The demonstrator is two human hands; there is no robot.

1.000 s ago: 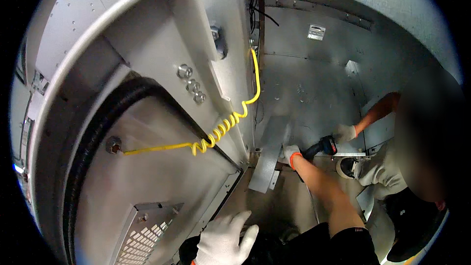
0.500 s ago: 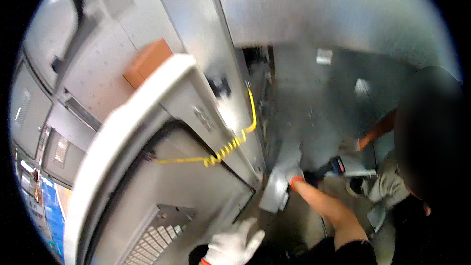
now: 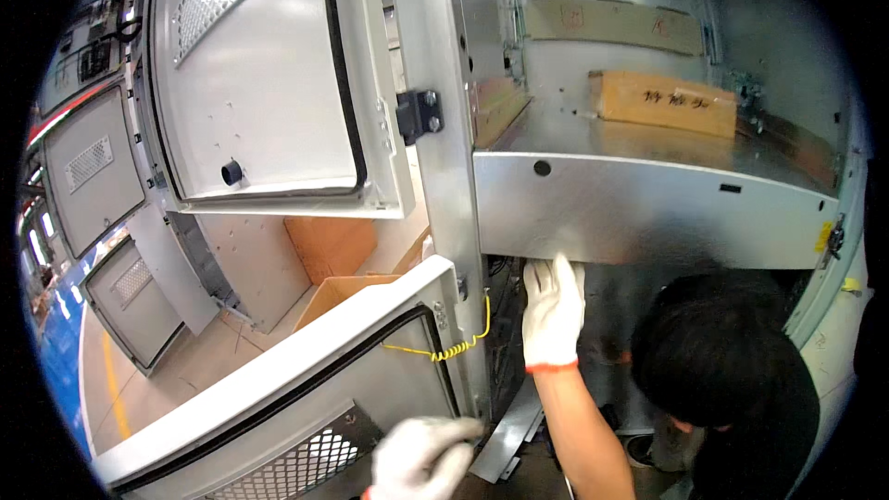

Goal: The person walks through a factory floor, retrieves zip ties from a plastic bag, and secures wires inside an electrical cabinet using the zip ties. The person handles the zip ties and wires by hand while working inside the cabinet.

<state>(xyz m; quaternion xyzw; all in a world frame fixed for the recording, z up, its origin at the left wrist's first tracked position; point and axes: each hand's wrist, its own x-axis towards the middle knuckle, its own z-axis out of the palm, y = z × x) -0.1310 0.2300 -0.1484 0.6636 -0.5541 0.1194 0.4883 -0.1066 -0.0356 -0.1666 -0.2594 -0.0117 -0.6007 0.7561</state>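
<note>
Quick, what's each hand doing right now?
Left hand: open, fingers loosely curled, blurred; nothing seen in it.
Right hand: open, fingers extended at the metal panel's lower edge; no grip visible.

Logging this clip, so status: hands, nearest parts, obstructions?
Left hand half-open, grip seemingly empty, beside lower cabinet door. Right hand open at lower edge of silver metal panel, contact unclear. Co-worker crouched close at right.

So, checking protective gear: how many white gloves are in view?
2: one on the right hand, at the lower edge of the metal panel; one on the left hand, near the lower door. The co-worker may hide more.
</note>
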